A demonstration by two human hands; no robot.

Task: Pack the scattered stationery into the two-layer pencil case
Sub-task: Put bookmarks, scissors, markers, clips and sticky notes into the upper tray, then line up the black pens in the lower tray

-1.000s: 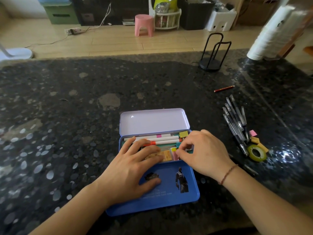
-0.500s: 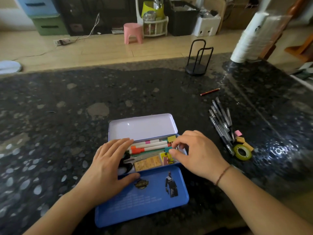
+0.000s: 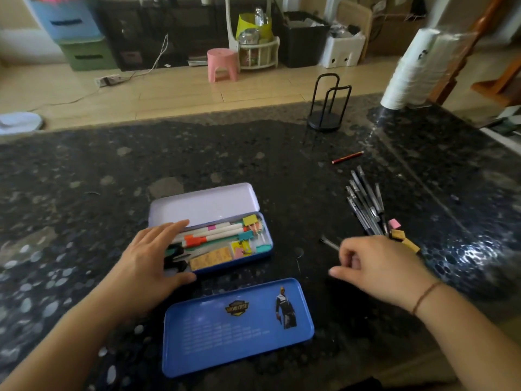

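Pink stool on pale wooden floor

Right hand now off case

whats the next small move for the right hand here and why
Probably reach the right hand on to the bundle of pens and pick some up. It is loosely curled and looks empty, close to them, while the left hand rests on the open pencil case.
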